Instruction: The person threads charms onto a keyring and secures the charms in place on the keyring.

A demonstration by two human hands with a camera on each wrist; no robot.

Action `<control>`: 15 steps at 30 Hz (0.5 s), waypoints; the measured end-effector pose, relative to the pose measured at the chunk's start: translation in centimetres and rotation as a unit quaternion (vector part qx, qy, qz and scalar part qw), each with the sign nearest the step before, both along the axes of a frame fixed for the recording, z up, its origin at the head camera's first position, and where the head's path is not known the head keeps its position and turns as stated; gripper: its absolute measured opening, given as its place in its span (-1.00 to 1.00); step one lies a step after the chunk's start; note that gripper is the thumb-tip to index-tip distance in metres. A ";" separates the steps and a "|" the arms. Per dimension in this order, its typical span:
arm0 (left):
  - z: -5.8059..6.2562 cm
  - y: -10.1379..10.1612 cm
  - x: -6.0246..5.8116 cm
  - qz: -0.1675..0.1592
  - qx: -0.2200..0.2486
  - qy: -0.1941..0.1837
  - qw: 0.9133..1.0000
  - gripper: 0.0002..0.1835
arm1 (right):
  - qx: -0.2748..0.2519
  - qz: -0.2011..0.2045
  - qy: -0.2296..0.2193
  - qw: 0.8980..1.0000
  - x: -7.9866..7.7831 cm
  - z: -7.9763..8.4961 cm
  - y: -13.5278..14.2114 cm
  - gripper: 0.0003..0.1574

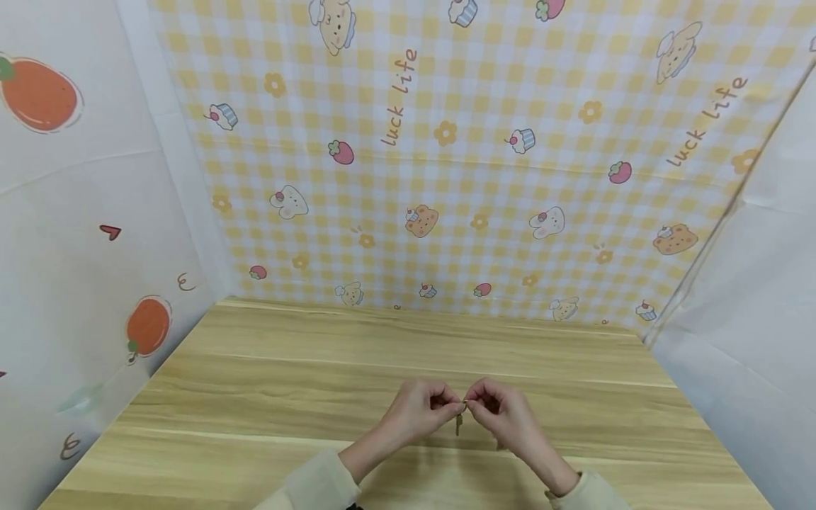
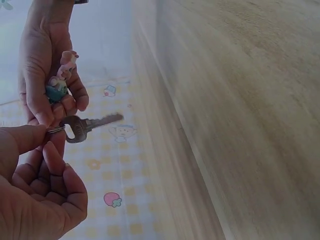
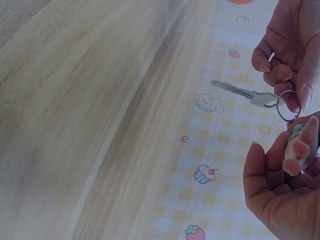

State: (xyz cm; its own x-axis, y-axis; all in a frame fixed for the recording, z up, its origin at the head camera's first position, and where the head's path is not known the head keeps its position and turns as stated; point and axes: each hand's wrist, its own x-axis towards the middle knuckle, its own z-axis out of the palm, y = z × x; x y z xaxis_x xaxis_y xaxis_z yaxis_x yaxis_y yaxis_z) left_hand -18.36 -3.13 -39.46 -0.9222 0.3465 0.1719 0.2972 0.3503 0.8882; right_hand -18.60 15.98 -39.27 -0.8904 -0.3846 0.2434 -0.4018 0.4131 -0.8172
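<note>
Over the wooden table, my left hand and right hand meet fingertip to fingertip at a small metal key ring. My left thumb and index finger pinch the ring. The right thumb and index finger pinch it from the other side. A metal key is threaded on the ring and hangs down between the hands. A small pink, white and teal figurine charm hangs in front of my right palm. Its link to the ring is hidden by the fingers.
A yellow checked cloth with cartoon prints stands behind the table's far edge. White printed sheets flank the left side and the right side. Pale sleeves cover both forearms.
</note>
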 end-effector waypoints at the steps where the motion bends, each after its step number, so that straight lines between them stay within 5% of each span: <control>1: 0.0 0.0 0.0 0.001 0.003 0.002 1.000 -0.87 | -0.001 0.000 -0.006 1.000 0.0 0.0 0.0 -0.96; 15: 0.0 0.1 0.2 -0.019 -0.005 -0.009 1.000 -0.90 | -0.013 0.002 -0.001 1.000 0.0 -0.1 0.3 -0.96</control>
State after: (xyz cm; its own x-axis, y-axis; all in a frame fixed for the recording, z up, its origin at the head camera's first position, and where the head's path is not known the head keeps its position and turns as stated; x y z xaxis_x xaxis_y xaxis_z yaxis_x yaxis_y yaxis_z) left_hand -18.11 -3.06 -39.46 -0.9113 0.3823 0.1529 0.2951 0.3474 0.8901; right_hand -18.59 16.31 -39.33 -0.8897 -0.3812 0.2512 -0.4014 0.3910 -0.8282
